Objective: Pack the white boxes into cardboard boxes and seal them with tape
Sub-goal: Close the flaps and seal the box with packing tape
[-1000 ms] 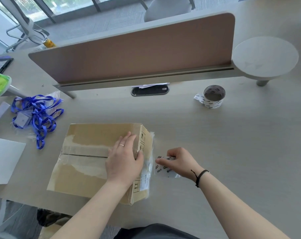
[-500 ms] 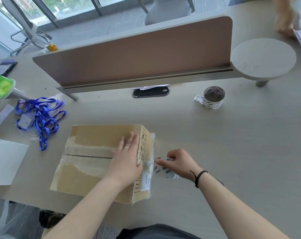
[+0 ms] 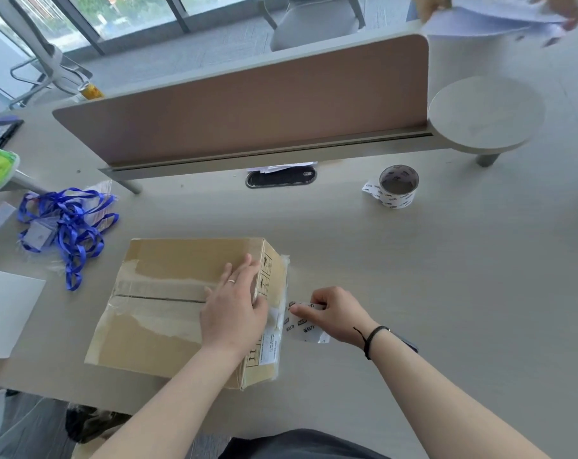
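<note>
Cardboard box (image 3: 168, 299) closed, flaps down, lying near desk front edge. Clear tape run along top seam; seam line visible beneath.

Left hand (image 3: 233, 308) flat on box top at right end, fingers straight, pressing, gripping nothing.

Right hand (image 3: 334, 314) just beside box right end, thumb and fingers pinching printed tape strip (image 3: 302, 323); strip appears to reach box end face, junction blurred.

Tape roll (image 3: 398, 185) well apart, farther back on desk (image 3: 446, 293).

Judged: top sealed; end-face press-down left. White boxes not visible, presumably inside.

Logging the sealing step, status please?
Left hand flat on cardboard box. Right hand pinching tape strip at box's end. Tape roll apart, nothing obstructing.
</note>
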